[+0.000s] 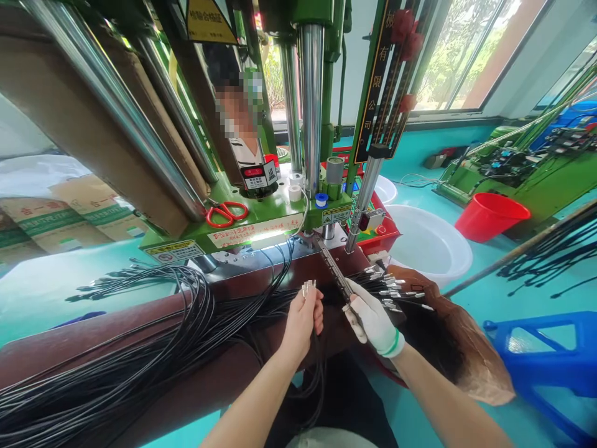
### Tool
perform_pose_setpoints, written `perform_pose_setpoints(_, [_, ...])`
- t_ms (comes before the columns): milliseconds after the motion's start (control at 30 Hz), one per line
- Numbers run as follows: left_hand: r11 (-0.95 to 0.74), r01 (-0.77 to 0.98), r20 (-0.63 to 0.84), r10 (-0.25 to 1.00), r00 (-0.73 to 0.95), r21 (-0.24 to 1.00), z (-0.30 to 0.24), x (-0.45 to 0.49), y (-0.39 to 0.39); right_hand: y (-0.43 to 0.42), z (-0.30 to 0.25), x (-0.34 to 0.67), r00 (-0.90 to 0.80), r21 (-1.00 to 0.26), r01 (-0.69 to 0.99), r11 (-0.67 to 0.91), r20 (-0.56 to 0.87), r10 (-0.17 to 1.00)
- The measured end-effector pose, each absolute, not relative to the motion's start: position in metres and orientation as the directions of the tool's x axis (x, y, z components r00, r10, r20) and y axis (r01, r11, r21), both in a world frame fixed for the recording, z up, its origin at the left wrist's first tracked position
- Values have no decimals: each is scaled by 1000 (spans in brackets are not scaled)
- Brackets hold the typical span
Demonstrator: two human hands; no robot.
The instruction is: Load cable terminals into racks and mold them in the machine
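My bare left hand (305, 314) is closed around several black cables, and their silvery metal ends (308, 287) stick up past the thumb. The cables hang down below the fist. My right hand (370, 317) wears a white glove with a green cuff and grips the near end of a long, narrow metal mould bar (334, 266). The bar slants away from me, and its far end reaches the base of the green press (261, 218). Beside the glove, a bunch of cables with metal connectors (389, 285) fans out to the right.
A large bundle of black cables (153, 336) lies across the brown bench at left. Red-handled scissors (226, 214) rest on the press. At right are a white tub (448, 255), a red bucket (489, 216), brown wrapping (480, 354) and a blue plastic stool (550, 336).
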State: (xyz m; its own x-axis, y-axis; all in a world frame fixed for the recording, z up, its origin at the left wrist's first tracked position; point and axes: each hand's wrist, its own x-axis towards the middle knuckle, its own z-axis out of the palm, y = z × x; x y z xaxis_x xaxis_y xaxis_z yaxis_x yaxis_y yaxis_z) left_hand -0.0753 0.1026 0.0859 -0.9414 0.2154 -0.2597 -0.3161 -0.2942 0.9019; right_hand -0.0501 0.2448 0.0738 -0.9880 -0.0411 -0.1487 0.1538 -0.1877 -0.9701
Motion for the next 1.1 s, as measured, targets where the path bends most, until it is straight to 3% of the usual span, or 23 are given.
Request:
perform_pose_setpoints(133, [-245, -371, -311, 252, -917, 896, 89, -74, 107, 248, 73, -52, -984, -958, 177, -225, -170, -49])
perform_pose_setpoints(300, [-59, -276, -252, 264, -931, 959, 86, -71, 116, 250, 75, -51, -981, -964, 169, -207, -145, -126])
perform_pose_setpoints(600, [-99, -330, -296, 261, -919, 939, 83, -74, 113, 254, 84, -52, -969, -970, 180, -162, -147, -201])
perform_pose_setpoints(800, [-98, -305, -275, 239, -931, 947, 81, -73, 111, 245, 79, -46, -981, -984, 162, -77, -153, -117])
perform_pose_setpoints(900, [-136, -330, -291, 247, -924, 934, 82, -72, 110, 245, 78, -46, -981, -984, 154, -86, -142, -134])
perform_pose_setpoints(1033, [-175, -293, -268, 150, -952, 940, 85, -77, 107, 251, 77, -49, -982, -978, 153, -144, -133, -134])
perform_pose_setpoints(1100, [-143, -303, -278, 175, -945, 942, 86, -79, 105, 253, 77, -50, -978, -972, 176, -158, -154, -138])
